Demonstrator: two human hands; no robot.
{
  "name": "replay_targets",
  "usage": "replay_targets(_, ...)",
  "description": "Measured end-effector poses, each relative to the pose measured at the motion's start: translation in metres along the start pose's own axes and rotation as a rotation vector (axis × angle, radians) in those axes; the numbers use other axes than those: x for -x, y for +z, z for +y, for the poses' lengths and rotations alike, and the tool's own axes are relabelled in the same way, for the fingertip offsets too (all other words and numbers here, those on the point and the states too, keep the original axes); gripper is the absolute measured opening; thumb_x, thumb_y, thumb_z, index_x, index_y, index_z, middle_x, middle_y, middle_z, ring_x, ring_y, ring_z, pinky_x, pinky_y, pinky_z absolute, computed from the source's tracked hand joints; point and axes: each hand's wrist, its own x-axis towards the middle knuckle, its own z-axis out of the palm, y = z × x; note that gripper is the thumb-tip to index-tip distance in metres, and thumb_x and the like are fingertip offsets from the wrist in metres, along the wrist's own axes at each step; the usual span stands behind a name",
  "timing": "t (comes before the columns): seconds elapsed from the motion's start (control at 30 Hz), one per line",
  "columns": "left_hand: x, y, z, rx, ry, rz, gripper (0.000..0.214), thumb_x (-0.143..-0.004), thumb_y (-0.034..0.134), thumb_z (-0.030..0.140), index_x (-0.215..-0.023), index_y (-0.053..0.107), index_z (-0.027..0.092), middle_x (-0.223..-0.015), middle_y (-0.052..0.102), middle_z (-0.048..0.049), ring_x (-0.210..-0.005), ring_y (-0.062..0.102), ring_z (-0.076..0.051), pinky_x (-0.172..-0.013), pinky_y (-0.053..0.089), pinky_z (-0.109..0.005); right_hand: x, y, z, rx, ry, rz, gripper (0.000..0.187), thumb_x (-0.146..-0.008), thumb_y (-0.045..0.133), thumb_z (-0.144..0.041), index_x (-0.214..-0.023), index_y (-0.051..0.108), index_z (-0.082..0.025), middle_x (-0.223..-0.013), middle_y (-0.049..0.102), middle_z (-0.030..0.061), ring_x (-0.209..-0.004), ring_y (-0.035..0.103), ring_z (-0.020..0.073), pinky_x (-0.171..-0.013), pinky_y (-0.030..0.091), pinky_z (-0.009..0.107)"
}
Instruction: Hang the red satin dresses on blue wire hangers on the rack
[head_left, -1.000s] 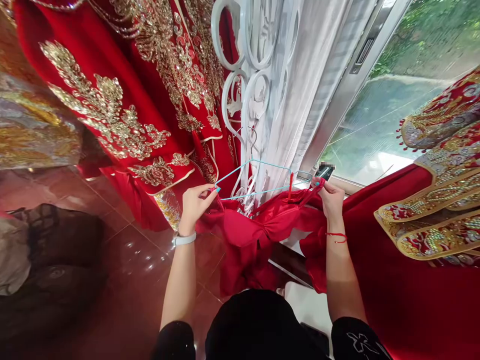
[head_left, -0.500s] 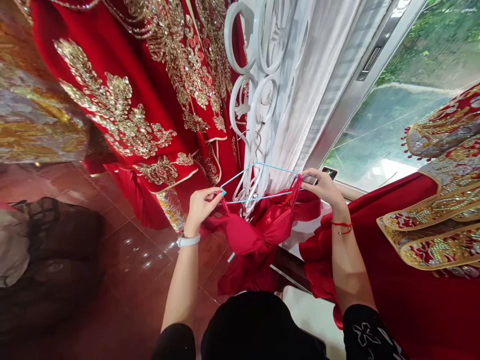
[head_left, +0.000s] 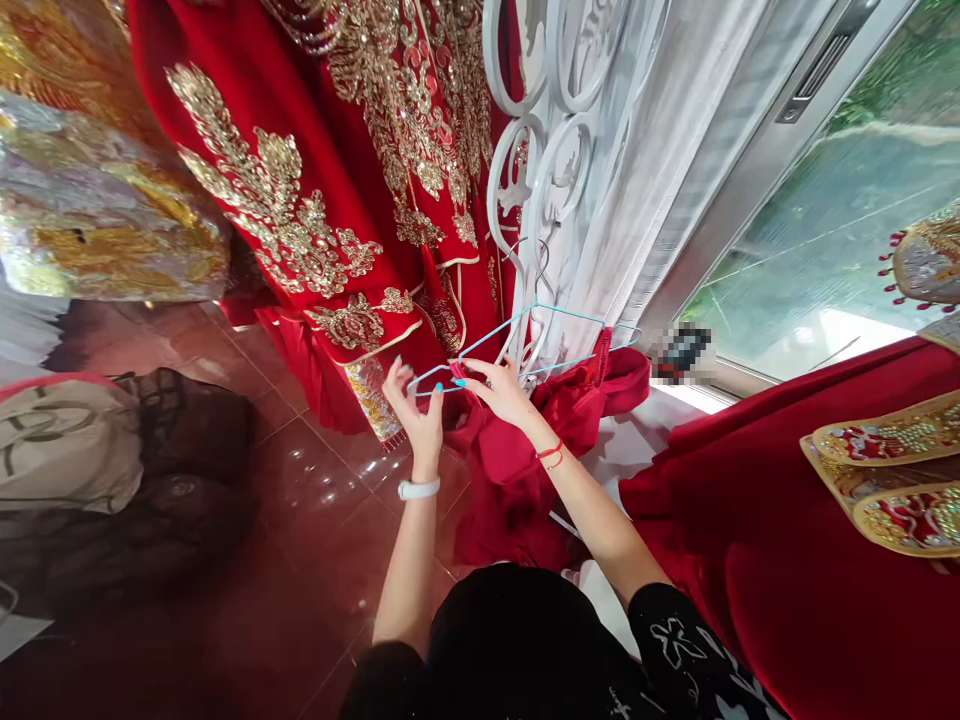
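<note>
Looking down, we see a glossy red fabric dress [head_left: 514, 450] below a thin light-blue wire hanger [head_left: 498, 329]. At the hanger's left end, our left hand [head_left: 418, 415] is spread, whether touching we cannot tell; our right hand [head_left: 501, 392] pinches the dress's narrow red fabric strap [head_left: 456, 369].

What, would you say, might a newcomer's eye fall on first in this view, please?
Probably the red garment with glittering gold embroidery, hanging at the upper left. Next might come the plainer red dress in the middle, on a thin light-blue hanger, where the right hand pinches a strap and the left hand is close beside it. The white scrollwork at the top centre also stands out.
</note>
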Motion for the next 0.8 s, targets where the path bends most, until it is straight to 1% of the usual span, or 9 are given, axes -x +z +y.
replay_targets(0.03, 0.012, -0.006, -0.008, 0.067, -0.06, -0.017, 0.068, -0.091, 0.059, 0.05, -0.152, 0.038, 0.028, -0.14, 0.05, -0.0142, -0.129, 0.055, -0.026, -0.108, 0.048, -0.041, -0.003, 0.004, 0.001, -0.019, 0.024, 0.016, 0.028, -0.096, 0.065, -0.034, -0.121, 0.074, -0.028, -0.126, 0.076, 0.0066, -0.124, 0.067, 0.0281, -0.125, 0.019, 0.059)
replay_targets(0.1, 0.035, -0.019, -0.021, 0.146, -0.153, -0.128, 0.072, -0.085, 0.066, 0.055, -0.147, 0.043, 0.026, -0.139, 0.055, -0.0139, -0.13, 0.057, -0.028, -0.11, 0.048, -0.042, -0.005, 0.008, 0.003, -0.053, 0.05, 0.054, 0.022, -0.095, 0.067, -0.035, -0.113, 0.076, -0.027, -0.118, 0.079, 0.0061, -0.117, 0.071, 0.0268, -0.124, 0.022, 0.056)
replay_targets(0.17, 0.05, -0.028, -0.03, 0.146, -0.269, -0.195, 0.069, -0.077, 0.073, 0.057, -0.135, 0.055, 0.023, -0.131, 0.063, -0.0135, -0.122, 0.062, -0.029, -0.106, 0.051, -0.042, -0.004, 0.009, 0.005, -0.064, 0.056, 0.082, 0.019, -0.094, 0.069, -0.037, -0.108, 0.077, -0.027, -0.113, 0.081, 0.005, -0.111, 0.073, 0.0259, -0.123, 0.022, 0.054)
replay_targets(0.23, 0.054, -0.033, -0.033, 0.115, -0.35, -0.171, 0.055, -0.078, 0.071, 0.059, -0.116, 0.064, 0.02, -0.115, 0.07, -0.0117, -0.107, 0.067, -0.027, -0.099, 0.054, -0.042, -0.001, 0.01, 0.005, -0.061, 0.056, 0.103, 0.018, -0.094, 0.068, -0.039, -0.104, 0.078, -0.028, -0.109, 0.082, 0.0034, -0.106, 0.074, 0.0246, -0.122, 0.024, 0.052)
replay_targets(0.3, 0.049, -0.037, -0.033, 0.083, -0.358, -0.114, 0.043, -0.083, 0.064, 0.059, -0.1, 0.064, 0.02, -0.099, 0.071, -0.0084, -0.094, 0.067, -0.024, -0.093, 0.055, -0.04, 0.001, 0.011, 0.005, -0.056, 0.045, 0.114, 0.018, -0.095, 0.067, -0.038, -0.1, 0.079, -0.027, -0.109, 0.082, 0.0025, -0.101, 0.074, 0.0226, -0.12, 0.026, 0.049)
replay_targets(0.43, 0.029, -0.046, -0.031, 0.056, -0.284, -0.063, 0.032, -0.084, 0.062, 0.053, -0.087, 0.058, 0.021, -0.086, 0.064, -0.0026, -0.082, 0.061, -0.017, -0.085, 0.052, -0.032, 0.004, 0.012, 0.004, -0.044, 0.04, 0.111, 0.02, -0.097, 0.063, -0.037, -0.099, 0.08, -0.027, -0.11, 0.082, 0.0014, -0.089, 0.073, 0.0193, -0.118, 0.028, 0.045)
replay_targets(0.57, 0.012, -0.052, -0.027, 0.097, -0.298, 0.005, 0.031, -0.084, 0.059, 0.051, -0.081, 0.049, 0.023, -0.076, 0.053, 0.0019, -0.071, 0.052, -0.014, -0.074, 0.049, -0.027, 0.006, 0.013, 0.004, -0.083, 0.055, 0.107, 0.018, -0.096, 0.066, -0.038, -0.102, 0.078, -0.027, -0.113, 0.081, 0.003, -0.1, 0.074, 0.0227, -0.118, 0.028, 0.047)
replay_targets(0.73, -0.021, -0.051, -0.018, 0.034, -0.179, -0.052, 0.025, -0.084, 0.058, 0.045, -0.082, 0.05, 0.022, -0.079, 0.054, 0.0013, -0.076, 0.053, -0.014, -0.078, 0.047, -0.027, 0.01, 0.014, -0.001, -0.165, 0.042, 0.06, 0.032, -0.093, 0.069, -0.039, -0.123, 0.068, -0.027, -0.119, 0.079, 0.0049, -0.107, 0.074, 0.0226, -0.122, 0.018, 0.051)
replay_targets(0.8, -0.036, -0.051, -0.014, 0.017, -0.133, -0.088, 0.022, -0.083, 0.059, 0.042, -0.08, 0.05, 0.022, -0.077, 0.053, 0.0014, -0.075, 0.052, -0.014, -0.077, 0.046, -0.026, 0.011, 0.017, -0.006, -0.183, 0.048, 0.078, 0.031, -0.095, 0.066, -0.041, -0.123, 0.065, -0.027, -0.114, 0.08, 0.0039, -0.11, 0.073, 0.0221, -0.122, 0.018, 0.051)
